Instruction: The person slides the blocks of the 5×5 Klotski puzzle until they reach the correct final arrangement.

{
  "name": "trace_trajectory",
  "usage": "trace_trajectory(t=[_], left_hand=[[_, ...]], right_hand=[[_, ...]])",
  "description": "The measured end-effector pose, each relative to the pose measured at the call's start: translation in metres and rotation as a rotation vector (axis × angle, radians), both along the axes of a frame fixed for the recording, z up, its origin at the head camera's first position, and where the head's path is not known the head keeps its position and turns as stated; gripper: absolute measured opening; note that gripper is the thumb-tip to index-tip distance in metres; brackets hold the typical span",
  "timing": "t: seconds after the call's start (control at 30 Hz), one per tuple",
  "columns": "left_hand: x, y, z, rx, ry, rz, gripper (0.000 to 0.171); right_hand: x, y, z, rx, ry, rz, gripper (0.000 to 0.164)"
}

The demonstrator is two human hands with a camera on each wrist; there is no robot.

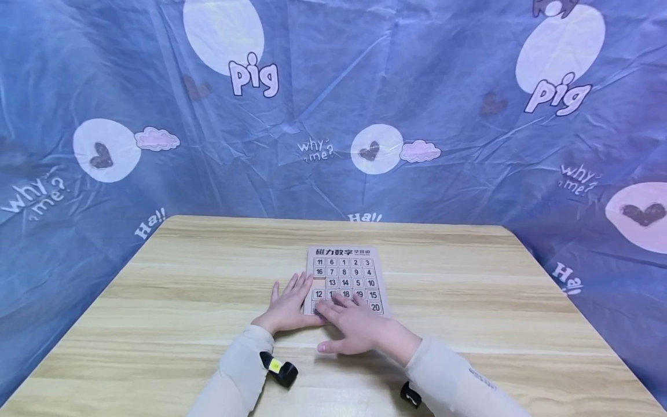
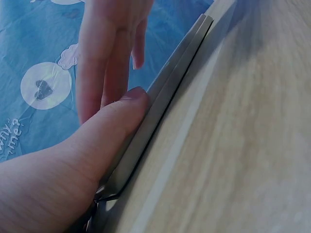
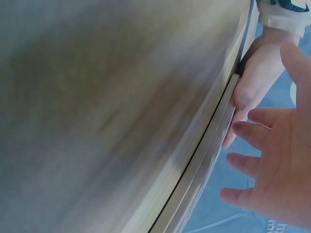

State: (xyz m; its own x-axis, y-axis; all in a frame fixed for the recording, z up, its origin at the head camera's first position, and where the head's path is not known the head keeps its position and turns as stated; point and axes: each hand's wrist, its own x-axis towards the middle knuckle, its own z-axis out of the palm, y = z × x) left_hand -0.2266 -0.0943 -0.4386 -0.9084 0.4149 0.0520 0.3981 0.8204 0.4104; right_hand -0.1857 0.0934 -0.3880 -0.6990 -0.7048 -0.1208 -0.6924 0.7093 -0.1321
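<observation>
A flat grey sliding number puzzle (image 1: 383, 272) lies on the table, its numbered tiles set in rows under a dark printed title. At the left of the third row one slot stands without a tile, just above tile 12 (image 1: 319, 294). My left hand (image 1: 288, 306) rests along the puzzle's left side with straight fingers, its thumb against the near edge. Over the lower rows spreads my right hand (image 1: 356, 329), fingers extended and partly hiding the bottom tiles. In the right wrist view, the right fingertips (image 3: 238, 196) appear beside the puzzle's edge; whether they touch tiles is unclear.
The wood-grain table (image 1: 208, 260) extends around the puzzle on all sides. Behind it hangs a blue printed curtain (image 1: 323, 191), which also runs along both sides. A black strap device (image 1: 283, 372) sits on the left sleeve, another black device (image 1: 410, 395) by the right sleeve.
</observation>
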Motion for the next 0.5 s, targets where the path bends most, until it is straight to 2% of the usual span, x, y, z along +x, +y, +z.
trace_trajectory(t=[0.2,0.5], left_hand=[[0.0003,-0.0001,-0.0006,-0.001,0.011,0.003,0.106],[0.0000,0.0001,0.0007,-0.011,0.003,0.003,0.107]], right_hand=[[0.0060,-0.0011,-0.0023,0.007,0.017,0.039,0.079],[0.0038,-0.0044,-0.0049,0.013,0.035,0.036,0.080]])
